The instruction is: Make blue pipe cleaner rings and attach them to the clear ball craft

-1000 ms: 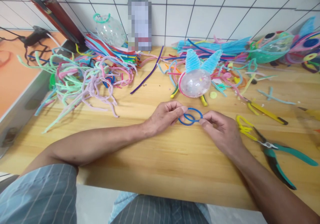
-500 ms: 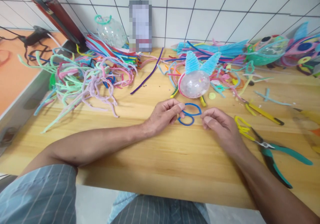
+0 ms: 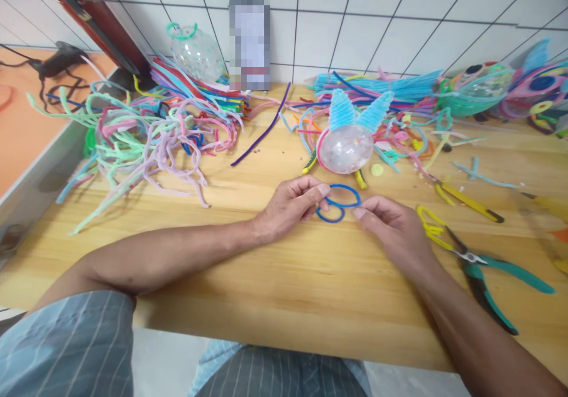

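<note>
A blue pipe cleaner (image 3: 350, 206) is bent into two loops, a larger one above a smaller one. My left hand (image 3: 295, 206) pinches it at the left, between thumb and forefinger. At the right end of the larger loop, the thumb and fingers of my right hand (image 3: 390, 222) are closed on the strand. Just beyond the loops stands a clear plastic ball-shaped body (image 3: 348, 150) with two light-blue fuzzy ears (image 3: 341, 110), a pink band along its side and yellow-green feet.
Green-handled pliers (image 3: 473, 258) lie right of my right hand, against a bent yellow pipe cleaner (image 3: 428, 222). A yellow-handled tool (image 3: 473, 202) is farther back. Tangled pipe cleaners (image 3: 164, 148) spread at left; a purple one (image 3: 261, 136) lies mid-table. Finished-looking figures (image 3: 477, 92) stand back right.
The larger blue loop has shifted slightly to the right and looks a little wider. My right hand has moved down slightly; my left hand stays nearly still, holding the pipe cleaner.
</note>
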{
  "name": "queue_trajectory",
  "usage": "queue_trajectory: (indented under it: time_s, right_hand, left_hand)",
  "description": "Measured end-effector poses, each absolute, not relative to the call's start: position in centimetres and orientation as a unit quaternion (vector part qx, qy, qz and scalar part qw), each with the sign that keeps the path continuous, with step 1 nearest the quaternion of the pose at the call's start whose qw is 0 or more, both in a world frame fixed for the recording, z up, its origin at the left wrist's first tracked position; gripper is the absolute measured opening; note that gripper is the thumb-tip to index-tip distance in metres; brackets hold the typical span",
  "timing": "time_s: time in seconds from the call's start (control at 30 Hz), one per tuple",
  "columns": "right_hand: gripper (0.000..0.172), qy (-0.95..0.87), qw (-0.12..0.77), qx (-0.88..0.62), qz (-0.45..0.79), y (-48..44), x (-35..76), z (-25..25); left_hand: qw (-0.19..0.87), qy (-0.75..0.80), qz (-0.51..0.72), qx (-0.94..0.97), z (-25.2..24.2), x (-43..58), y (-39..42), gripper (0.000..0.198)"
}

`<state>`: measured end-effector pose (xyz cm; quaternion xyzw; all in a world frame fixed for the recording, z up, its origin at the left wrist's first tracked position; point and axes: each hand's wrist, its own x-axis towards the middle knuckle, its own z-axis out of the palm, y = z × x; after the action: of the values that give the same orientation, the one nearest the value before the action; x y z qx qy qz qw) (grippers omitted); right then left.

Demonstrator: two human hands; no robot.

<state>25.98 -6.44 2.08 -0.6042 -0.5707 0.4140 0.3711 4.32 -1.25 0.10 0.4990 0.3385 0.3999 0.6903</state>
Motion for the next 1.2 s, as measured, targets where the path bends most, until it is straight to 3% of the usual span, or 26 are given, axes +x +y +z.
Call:
queue_trajectory:
  time_s: [0.13, 0.27, 0.37, 0.43, 0.5, 0.57, 0.67, 0.73, 0.93, 1.07, 1.2]
  right_hand:
    - [0.02, -0.535, 0.437, -0.64, 0.335, -6.4, 26.7, 2.6]
    - [0.013, -0.45, 0.588, -0.641, 0.204, -5.4, 27.9, 3.0]
    - [0.018, -0.39, 0.702, -0.582, 0.123, -4.1, 28.9, 3.0]
    - [0.022, -0.381, 0.733, -0.549, 0.125, -3.5, 29.5, 2.9]
    - [0.018, -0.412, 0.706, -0.56, 0.135, -3.5, 30.1, 3.0]
    - [0.005, -0.497, 0.616, -0.608, 0.066, -4.2, 30.5, 3.4]
    - [0.055, -0.628, 0.452, -0.626, -0.099, -5.9, 30.1, 4.2]
    - [0.061, -0.668, 0.435, -0.597, -0.086, -6.9, 29.1, 4.4]
    - [0.051, -0.732, 0.355, -0.571, 0.113, -7.7, 25.9, 2.6]
    - [0.034, -0.723, 0.355, -0.576, 0.139, -7.2, 25.6, 1.8]
    - [0.03, -0.726, 0.372, -0.56, 0.148, -7.0, 25.8, 1.8]
  left_hand:
    - [0.691, 0.344, 0.409, 0.487, 0.2, 4.3, -1.3, 0.046]
    - [0.69, 0.342, 0.41, 0.489, 0.3, 4.3, -1.2, 0.047]
    - [0.69, 0.335, 0.411, 0.493, 0.3, 4.4, -1.2, 0.047]
    - [0.69, 0.331, 0.409, 0.496, 0.3, 4.4, -1.3, 0.047]
    - [0.69, 0.33, 0.406, 0.5, 0.3, 4.4, -1.3, 0.047]
    - [0.687, 0.331, 0.404, 0.504, 0.3, 4.4, -1.4, 0.047]
    - [0.685, 0.336, 0.4, 0.509, 0.3, 4.4, -1.4, 0.049]
    - [0.686, 0.334, 0.398, 0.509, 0.2, 4.4, -1.5, 0.049]
    - [0.691, 0.331, 0.394, 0.507, 0.1, 4.5, -1.6, 0.051]
    - [0.692, 0.336, 0.386, 0.509, 0.1, 4.6, -1.6, 0.05]
    - [0.692, 0.335, 0.367, 0.523, -0.1, 4.5, -1.6, 0.049]
